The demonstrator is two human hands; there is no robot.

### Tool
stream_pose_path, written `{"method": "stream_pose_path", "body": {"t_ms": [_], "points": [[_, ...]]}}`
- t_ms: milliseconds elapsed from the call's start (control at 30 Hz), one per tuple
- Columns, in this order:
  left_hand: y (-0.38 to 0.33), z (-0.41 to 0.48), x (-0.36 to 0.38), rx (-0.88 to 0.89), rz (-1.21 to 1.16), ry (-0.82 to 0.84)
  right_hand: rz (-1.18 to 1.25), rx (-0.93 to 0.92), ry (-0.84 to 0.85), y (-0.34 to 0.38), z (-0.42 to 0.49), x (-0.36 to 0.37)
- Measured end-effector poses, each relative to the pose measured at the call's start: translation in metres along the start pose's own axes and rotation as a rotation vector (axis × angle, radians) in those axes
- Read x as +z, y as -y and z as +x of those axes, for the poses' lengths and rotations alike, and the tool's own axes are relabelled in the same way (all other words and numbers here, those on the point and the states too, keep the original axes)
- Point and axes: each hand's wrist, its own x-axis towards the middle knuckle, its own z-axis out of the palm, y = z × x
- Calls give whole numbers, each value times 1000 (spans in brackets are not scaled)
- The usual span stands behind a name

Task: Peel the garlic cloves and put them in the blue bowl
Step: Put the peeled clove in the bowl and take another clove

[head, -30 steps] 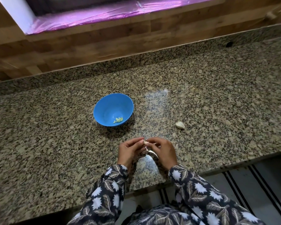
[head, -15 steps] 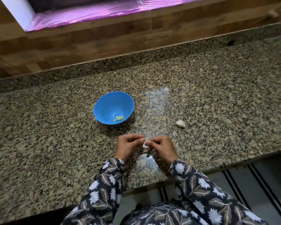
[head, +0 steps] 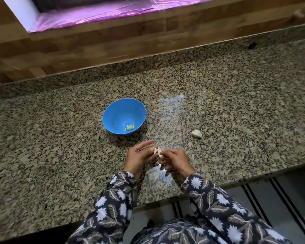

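Observation from beside the granite counter (head: 60, 155). The person holds both hands low over its near part, just in front of the blue bowl (head: 116, 111). The left hand (head: 139, 159) pinches a garlic clove (head: 155, 150) at its fingertips, the upper finger lying nearly straight. The right hand (head: 177, 160), fingers curled, pinches the papery skin (head: 160, 155) hanging from that clove. The step in hand, in my judgement, is stripping the skin. The bowl holds a few peeled cloves (head: 129, 127). One unpeeled clove (head: 196, 133) lies on the counter to the right, well apart from bowl and hands.

Recommendations: grip the clove on bare flesh, not on loose skin, so it cannot slip. Draw the skin along the clove's length rather than tearing across, which would likely leave scraps. Check the root end, where skin tends to cling. Work over the counter, not the bowl, so husk stays out of the peeled cloves. Whether the clove's far side is bare cannot be told.
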Motion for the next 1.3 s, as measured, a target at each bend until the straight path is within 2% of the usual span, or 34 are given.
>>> {"method": "stream_pose_path", "body": {"t_ms": [100,200,467,600,667,767,833,900,1033,1133,1300], "points": [[2,-3,0,-17,-65,10,-11,-11,-96,-4,0,-2],[3,-5,2,-8,-24,-7,-69,-43,-133,-8,0,-5],[5,-8,9,-38,12,15,-61,-71,18,-6,-2,2],[5,-11,13,-60,-36,53,-40,-99,-16,-11,-1,2],[6,-12,16,-26,6,5,-128,-176,-69,-12,0,1],[9,-12,17,0,86,-95,-441,-358,-165,-15,1,-1],[9,-12,17,-15,99,-103,-656,-481,-217,-16,-1,-1],[8,-12,15,-27,77,-97,-736,-561,-228,-18,-1,-1],[9,-11,10,-64,-86,-72,-433,-452,-157,-17,3,-4],[10,-11,8,-67,-140,-72,-303,-370,-157,-19,7,-5],[13,-11,8,-28,-46,-100,-191,-281,-118,-19,8,-3]]}}
